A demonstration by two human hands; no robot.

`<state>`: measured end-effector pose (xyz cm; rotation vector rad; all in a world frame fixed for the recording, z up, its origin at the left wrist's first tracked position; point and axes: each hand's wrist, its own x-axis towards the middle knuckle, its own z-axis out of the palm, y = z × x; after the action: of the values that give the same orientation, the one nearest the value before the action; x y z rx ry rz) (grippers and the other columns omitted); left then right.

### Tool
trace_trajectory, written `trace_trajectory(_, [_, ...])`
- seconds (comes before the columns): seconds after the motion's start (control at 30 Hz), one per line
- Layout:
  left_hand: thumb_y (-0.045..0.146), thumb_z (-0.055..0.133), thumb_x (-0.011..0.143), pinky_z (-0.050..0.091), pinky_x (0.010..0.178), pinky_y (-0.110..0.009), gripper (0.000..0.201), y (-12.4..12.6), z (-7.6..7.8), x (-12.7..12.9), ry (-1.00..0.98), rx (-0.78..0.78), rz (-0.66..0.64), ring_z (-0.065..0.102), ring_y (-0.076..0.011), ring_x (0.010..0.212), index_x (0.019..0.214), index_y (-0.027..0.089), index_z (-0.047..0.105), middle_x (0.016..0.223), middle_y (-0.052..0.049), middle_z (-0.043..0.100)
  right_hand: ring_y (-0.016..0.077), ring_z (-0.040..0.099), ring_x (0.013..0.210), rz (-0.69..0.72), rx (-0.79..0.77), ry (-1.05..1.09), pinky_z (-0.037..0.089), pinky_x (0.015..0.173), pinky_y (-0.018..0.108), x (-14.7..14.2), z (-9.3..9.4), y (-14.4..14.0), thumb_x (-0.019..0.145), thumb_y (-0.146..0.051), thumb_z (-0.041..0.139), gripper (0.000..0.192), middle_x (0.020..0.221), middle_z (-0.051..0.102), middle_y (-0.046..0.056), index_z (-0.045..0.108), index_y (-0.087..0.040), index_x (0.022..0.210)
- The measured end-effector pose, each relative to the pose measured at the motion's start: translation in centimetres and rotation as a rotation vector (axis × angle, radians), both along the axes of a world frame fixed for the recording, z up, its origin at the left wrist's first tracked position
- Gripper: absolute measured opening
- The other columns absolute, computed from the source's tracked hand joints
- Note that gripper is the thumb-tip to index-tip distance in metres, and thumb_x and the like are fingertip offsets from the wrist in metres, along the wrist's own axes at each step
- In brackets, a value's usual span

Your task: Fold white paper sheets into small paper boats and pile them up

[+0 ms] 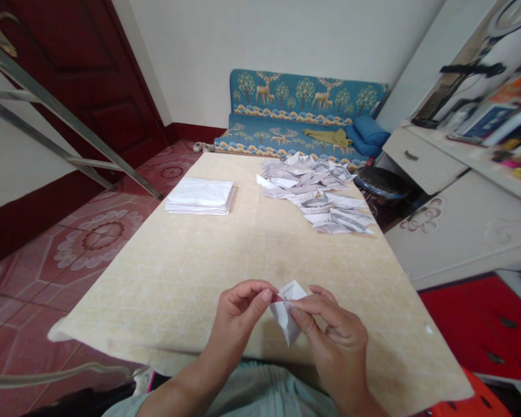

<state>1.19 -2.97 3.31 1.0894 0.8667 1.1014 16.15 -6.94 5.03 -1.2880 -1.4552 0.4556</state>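
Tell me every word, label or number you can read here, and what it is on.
None can be read.
Small white folded paper held in both hands: faint grey marks, too small.
Pile of folded grey-printed papers: print blurred.
Colourful books on the white shelf: covers blurred.

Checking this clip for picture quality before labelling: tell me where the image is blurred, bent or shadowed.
Head view: shelf items at right edge smeared; ladder and table edges splay from wide-angle stretch; soft even light, faint shadow under both hands; folded paper and far paper pile sharp.
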Motion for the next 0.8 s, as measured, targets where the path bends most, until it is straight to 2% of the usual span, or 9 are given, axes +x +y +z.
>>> trace_trajectory(0.13, [0.026, 0.066, 0.076, 0.045, 0.071, -0.024, 0.012, 0.35, -0.39, 0.01, -0.053, -0.049, -0.101, 0.059, -0.0145, 0.077, 0.076, 0.016, 0.072, 0.078, -0.004, 0.067, 0.014, 0.064, 0.063, -0.009, 0.007, -0.028, 0.042, 0.091, 0.041, 0.04, -0.19, 0.02, 0.077, -0.017, 0.064, 0.009, 0.071, 0.071, -0.004, 0.068, -0.025, 0.076])
trace_trajectory(0.4, [0.026, 0.072, 0.069, 0.046, 0.068, -0.026, 0.011, 0.39, 0.23, 0.15, -0.117, -0.103, -0.142, 0.058, -0.015, 0.074, 0.073, 0.016, 0.074, 0.075, -0.005, 0.065, 0.0139, 0.065, 0.064, 0.001, 0.071, -0.115, 0.043, 0.089, 0.041, -0.05, -0.3, -0.17, 0.074, -0.012, 0.065, 0.015, 0.073, 0.071, -0.003, 0.068, -0.026, 0.08])
trace_trajectory(0.8, [0.018, 0.07, 0.071, 0.046, 0.068, -0.028, 0.003, 0.2, 0.21, 0.14, -0.002, 0.112, -0.048, 0.06, -0.0152, 0.07, 0.072, 0.017, 0.072, 0.072, -0.005, 0.066, 0.0137, 0.064, 0.062, -0.004, 0.081, -0.121, 0.042, 0.088, 0.041, -0.34, -0.19, 0.03, 0.074, -0.012, 0.064, 0.015, 0.07, 0.07, -0.003, 0.067, -0.026, 0.078])
